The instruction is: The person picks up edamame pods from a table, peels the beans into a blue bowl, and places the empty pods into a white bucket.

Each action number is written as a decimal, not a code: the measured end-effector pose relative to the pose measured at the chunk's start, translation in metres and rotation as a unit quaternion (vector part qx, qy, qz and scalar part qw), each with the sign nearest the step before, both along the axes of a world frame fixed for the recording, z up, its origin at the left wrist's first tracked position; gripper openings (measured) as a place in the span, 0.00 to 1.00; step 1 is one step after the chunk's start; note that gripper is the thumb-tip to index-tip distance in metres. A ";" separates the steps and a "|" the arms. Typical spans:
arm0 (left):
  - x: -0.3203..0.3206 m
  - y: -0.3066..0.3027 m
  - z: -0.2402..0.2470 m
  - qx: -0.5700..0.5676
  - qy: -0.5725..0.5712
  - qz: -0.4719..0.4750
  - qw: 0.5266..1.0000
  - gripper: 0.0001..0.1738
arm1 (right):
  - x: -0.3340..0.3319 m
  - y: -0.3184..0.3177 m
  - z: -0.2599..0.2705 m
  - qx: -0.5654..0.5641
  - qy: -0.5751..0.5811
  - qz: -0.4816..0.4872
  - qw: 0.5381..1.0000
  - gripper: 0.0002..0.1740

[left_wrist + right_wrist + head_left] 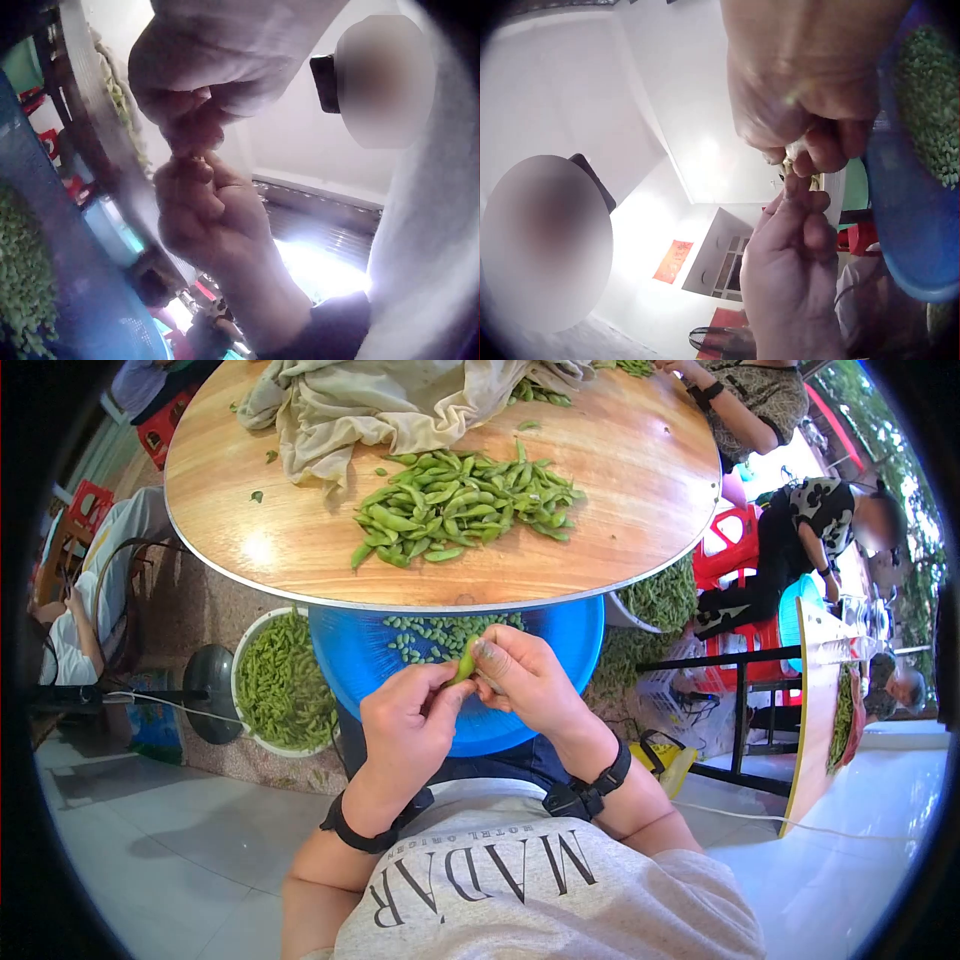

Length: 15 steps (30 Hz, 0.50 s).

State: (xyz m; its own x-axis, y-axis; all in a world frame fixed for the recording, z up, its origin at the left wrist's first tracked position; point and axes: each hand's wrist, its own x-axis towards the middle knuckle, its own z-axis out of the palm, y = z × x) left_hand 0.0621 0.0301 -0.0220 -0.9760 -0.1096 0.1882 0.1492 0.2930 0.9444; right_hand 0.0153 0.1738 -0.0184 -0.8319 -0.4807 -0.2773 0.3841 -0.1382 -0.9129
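Observation:
Between the fingertips of both hands is a plump green soybean pod (466, 660), held over a blue basin (345, 640). My left hand (405, 712) pinches its lower end between thumb and fingers. The right hand (535, 685) grips the upper end, thumb laid along the pod. Shelled green beans (430, 637) lie in the basin beyond the fingers. From below, in the left wrist view, the two hands meet at the fingertips and mostly hide the pod. The right wrist view likewise shows the left hand (791, 274) under the right hand (802, 97).
A wooden round table (270, 530) overhangs the basin's far side, bearing a heap of pods (450, 505) and a crumpled cloth (370, 410). On the left stands a white tub (240, 660) of pods, with another pod container (660, 595) on the right. Other people sit around.

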 end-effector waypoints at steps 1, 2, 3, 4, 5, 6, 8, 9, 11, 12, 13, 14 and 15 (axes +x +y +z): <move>0.001 0.001 0.001 0.073 -0.048 -0.001 0.996 0.05 | 0.001 0.000 0.000 0.007 0.008 -0.002 1.000 0.15; 0.001 0.001 0.003 0.145 -0.095 -0.001 0.985 0.05 | 0.001 -0.001 0.001 0.014 0.017 -0.004 1.000 0.15; 0.001 0.002 0.004 0.216 -0.142 0.000 0.966 0.05 | 0.001 -0.001 0.001 0.021 0.027 -0.005 0.999 0.14; 0.001 0.002 0.003 0.250 -0.158 0.003 0.955 0.05 | 0.002 -0.002 -0.001 0.041 0.060 -0.013 0.997 0.14; -0.001 0.003 0.000 0.285 -0.173 0.005 0.943 0.05 | 0.002 -0.003 -0.005 0.062 0.094 -0.021 0.993 0.13; -0.003 0.004 -0.003 0.319 -0.187 0.008 0.929 0.05 | 0.002 -0.004 -0.007 0.083 0.129 -0.028 0.988 0.13; -0.004 0.006 -0.008 0.344 -0.190 0.014 0.920 0.05 | 0.003 -0.005 -0.012 0.120 0.180 -0.042 0.975 0.12; -0.003 0.007 -0.011 0.356 -0.193 0.017 0.914 0.06 | 0.005 -0.005 -0.014 0.138 0.204 -0.048 0.968 0.11; -0.006 0.008 -0.018 0.392 -0.215 0.022 0.894 0.07 | 0.007 -0.006 -0.018 0.152 0.201 -0.062 0.966 0.11; -0.008 0.008 -0.020 0.409 -0.225 0.025 0.884 0.08 | 0.008 -0.007 -0.020 0.159 0.201 -0.069 0.964 0.10; -0.009 0.008 -0.020 0.419 -0.236 0.024 0.877 0.08 | 0.008 -0.006 -0.023 0.172 0.221 -0.068 0.958 0.10; -0.010 0.008 -0.019 0.427 -0.248 0.022 0.869 0.08 | 0.008 -0.004 -0.027 0.187 0.239 -0.068 0.950 0.10; -0.011 0.009 -0.019 0.436 -0.262 0.020 0.861 0.08 | 0.010 -0.002 -0.029 0.201 0.256 -0.069 0.943 0.10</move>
